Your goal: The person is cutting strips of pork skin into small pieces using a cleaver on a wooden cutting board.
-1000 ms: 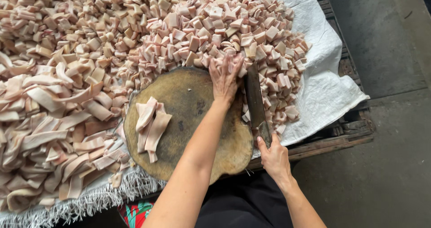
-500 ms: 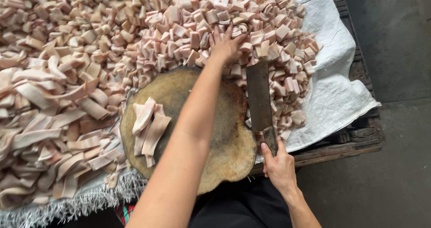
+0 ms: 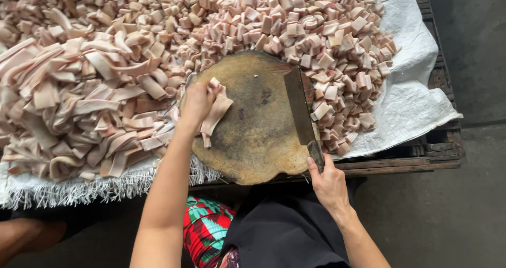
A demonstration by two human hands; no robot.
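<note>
Low in the frame, the right hand (image 3: 329, 183) is wrapped tight around the handle of a cleaver (image 3: 301, 112) resting on the round chopping board (image 3: 258, 136). At centre-left, the left hand (image 3: 196, 102) clutches pale meat strips (image 3: 215, 112) on the board. Beyond, cut pieces (image 3: 295, 20) cover white sacking (image 3: 416, 99).

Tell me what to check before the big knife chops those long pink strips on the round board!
1. Left hand gripping the long pink strips: ok.
2. Strips lying on the round brown wooden board: ok.
3. Right hand on the handle of the flat rectangular metal cleaver: ok.
4. Left fingers away from the blade: ok, clear gap.
5. Strips lined up straight: not ok, bunched.
6. Blade sharp: cannot tell.
</note>
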